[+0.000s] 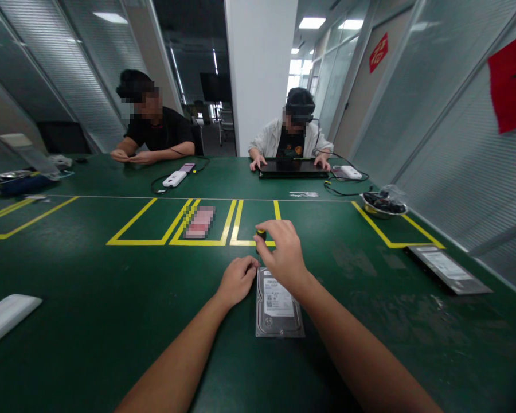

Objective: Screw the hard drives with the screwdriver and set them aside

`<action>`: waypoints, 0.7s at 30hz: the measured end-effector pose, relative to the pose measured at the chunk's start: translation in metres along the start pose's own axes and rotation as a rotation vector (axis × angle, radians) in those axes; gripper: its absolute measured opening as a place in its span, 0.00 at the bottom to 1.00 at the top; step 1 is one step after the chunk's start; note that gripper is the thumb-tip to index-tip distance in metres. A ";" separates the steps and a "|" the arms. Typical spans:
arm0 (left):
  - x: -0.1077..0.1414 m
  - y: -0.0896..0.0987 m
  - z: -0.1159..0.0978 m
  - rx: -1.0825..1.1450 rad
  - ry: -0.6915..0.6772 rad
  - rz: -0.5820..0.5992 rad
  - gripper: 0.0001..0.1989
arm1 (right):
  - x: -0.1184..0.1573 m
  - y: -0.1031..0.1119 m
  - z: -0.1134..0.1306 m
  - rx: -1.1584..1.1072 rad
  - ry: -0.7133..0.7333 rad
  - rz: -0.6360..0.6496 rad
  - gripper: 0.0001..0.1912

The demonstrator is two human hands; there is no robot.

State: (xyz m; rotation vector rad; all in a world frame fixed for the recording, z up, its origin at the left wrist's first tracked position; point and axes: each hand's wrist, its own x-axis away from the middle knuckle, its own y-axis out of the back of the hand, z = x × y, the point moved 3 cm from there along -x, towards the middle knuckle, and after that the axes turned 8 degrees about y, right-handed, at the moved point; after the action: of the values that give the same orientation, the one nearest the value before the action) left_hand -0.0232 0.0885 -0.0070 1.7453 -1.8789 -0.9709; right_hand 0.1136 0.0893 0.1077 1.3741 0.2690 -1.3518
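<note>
A hard drive [279, 310] with a white label lies flat on the green table in front of me. My right hand [284, 249] is above its far end, thumb and fingers closed round the black and yellow handle of a screwdriver [261, 234]. The screwdriver stands upright, its thin shaft pointing down at the drive's far left corner. My left hand [239, 280] rests at that same corner, fingers curled together near the shaft's tip. Whether those fingers pinch the tip, a screw or only the drive's edge is too small to tell.
A second hard drive [449, 268] lies at the right, near a metal bowl [384, 205] of dark parts. Yellow tape [137, 242] marks boxes on the table; a pink phone [200, 222] lies in one. Across sit two people, one with hands on a dark flat panel [292, 167]. A white object [8, 318] is at left.
</note>
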 end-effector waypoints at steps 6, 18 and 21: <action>0.000 0.000 -0.001 -0.009 0.006 0.009 0.08 | 0.000 0.000 -0.001 0.027 -0.003 -0.020 0.06; 0.001 0.000 0.000 0.005 0.012 0.005 0.08 | -0.001 0.002 0.000 0.053 -0.012 -0.008 0.04; 0.000 -0.001 0.001 0.003 0.002 0.010 0.09 | -0.001 0.002 0.000 0.042 -0.009 0.002 0.05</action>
State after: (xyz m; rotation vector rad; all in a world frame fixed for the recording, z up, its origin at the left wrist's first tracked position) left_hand -0.0234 0.0891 -0.0086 1.7361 -1.8867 -0.9632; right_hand 0.1146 0.0893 0.1092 1.4024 0.2341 -1.3687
